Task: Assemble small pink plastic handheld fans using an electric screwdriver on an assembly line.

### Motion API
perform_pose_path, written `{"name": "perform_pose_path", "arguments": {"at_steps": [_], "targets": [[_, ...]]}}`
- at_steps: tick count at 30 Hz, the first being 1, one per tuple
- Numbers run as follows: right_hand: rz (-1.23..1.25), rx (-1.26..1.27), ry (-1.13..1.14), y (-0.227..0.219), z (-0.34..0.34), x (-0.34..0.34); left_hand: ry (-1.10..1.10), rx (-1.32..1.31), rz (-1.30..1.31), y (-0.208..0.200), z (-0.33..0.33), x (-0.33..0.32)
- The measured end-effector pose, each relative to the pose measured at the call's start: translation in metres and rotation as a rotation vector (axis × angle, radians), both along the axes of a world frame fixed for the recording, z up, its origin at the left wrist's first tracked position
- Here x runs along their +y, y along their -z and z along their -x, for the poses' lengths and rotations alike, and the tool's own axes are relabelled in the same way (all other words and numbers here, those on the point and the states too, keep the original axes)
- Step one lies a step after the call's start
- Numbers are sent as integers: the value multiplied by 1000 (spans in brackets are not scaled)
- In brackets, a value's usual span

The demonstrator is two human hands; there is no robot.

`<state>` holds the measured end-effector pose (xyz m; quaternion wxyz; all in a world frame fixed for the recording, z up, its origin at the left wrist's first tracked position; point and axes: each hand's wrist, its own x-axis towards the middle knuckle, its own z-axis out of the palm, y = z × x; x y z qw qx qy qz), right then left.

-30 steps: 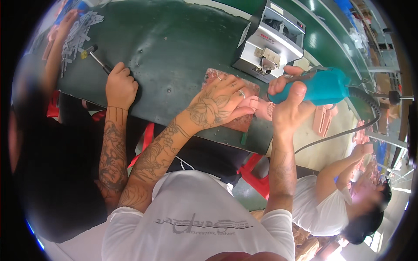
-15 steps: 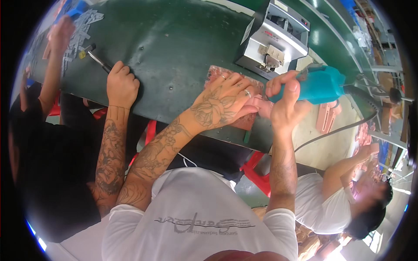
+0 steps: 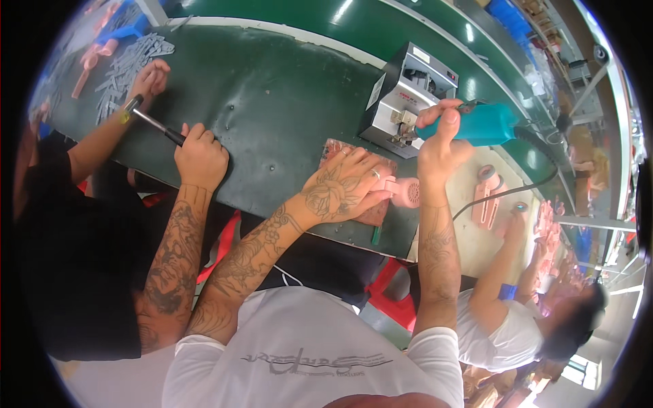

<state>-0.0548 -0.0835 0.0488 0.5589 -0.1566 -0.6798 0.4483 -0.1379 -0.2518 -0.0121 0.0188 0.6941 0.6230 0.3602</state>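
Note:
My left hand (image 3: 348, 185) is closed around a pink handheld fan, pressing it to a worn reddish pad (image 3: 332, 151). Past my fingertips shows the fan's round, slotted head (image 3: 407, 193); my hand covers most of the rest. My right hand (image 3: 443, 146) grips a teal electric screwdriver (image 3: 484, 126) with a dark cable. The screwdriver's front end is beside a grey and black screw feeder (image 3: 394, 119); I cannot tell whether its tip touches it.
Pink fan parts (image 3: 486, 204) lie on a pale board right of the pad. To the left a co-worker's hand (image 3: 202, 163) holds a hammer (image 3: 160, 126), near grey strips (image 3: 136, 71) and a blue bin (image 3: 129, 24). Another person (image 3: 500, 326) sits at the right.
My right hand and the screwdriver have lifted away from the pink fan toward the screw feeder, uncovering the fan's head. My left hand stays on the fan. The view has shifted.

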Motion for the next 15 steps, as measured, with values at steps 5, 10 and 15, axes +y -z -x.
{"name": "perform_pose_path", "arguments": {"at_steps": [5,10,15], "targets": [[-12,-27,-6,5,-5,-2,39,42,8,3,-2,3],[224,-79,-32,6,-26,-28,-4,14,16,6,3,5],[254,-88,-42,-12,-61,-55,16,-54,-5,5,0,8]]}}
